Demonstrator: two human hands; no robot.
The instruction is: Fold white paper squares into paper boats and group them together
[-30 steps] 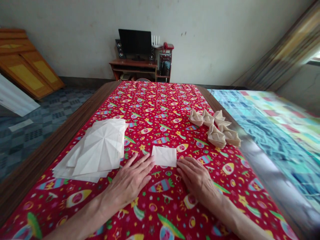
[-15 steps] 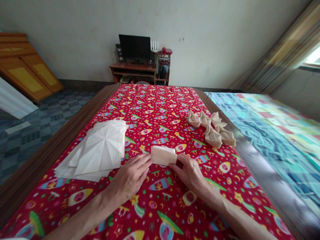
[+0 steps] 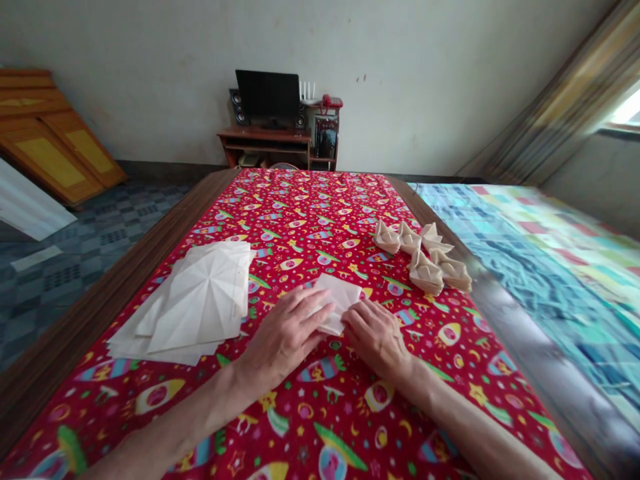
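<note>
A small folded sheet of white paper [image 3: 341, 293] is between my two hands at the middle of the red cloth. My left hand [image 3: 287, 333] holds its left side, with the fingers lying across the top and partly hiding it. On the lower right edge, my right hand [image 3: 377, 337] has its fingers closed round the paper; its thumb is mostly hidden. Left of my hands lies a stack of creased paper sheets [image 3: 207, 293], the top one marked with folds that fan out from a centre. Several folded paper shapes [image 3: 425, 270] with pointed tips stand to the right.
A red patterned cloth [image 3: 320, 400] covers the long table, whose dark wooden edge [image 3: 165, 233] shows at the side. A bed [image 3: 530, 267] adjoins it on the right. Beyond the far end stands a desk [image 3: 273, 135] with a monitor [image 3: 267, 99]. A wooden cabinet [image 3: 55, 140] is at left.
The folded paper has gone from a narrow strip to a squarer, tilted piece. My left hand has moved right and now covers its left part; my right fingers have closed in on its edge.
</note>
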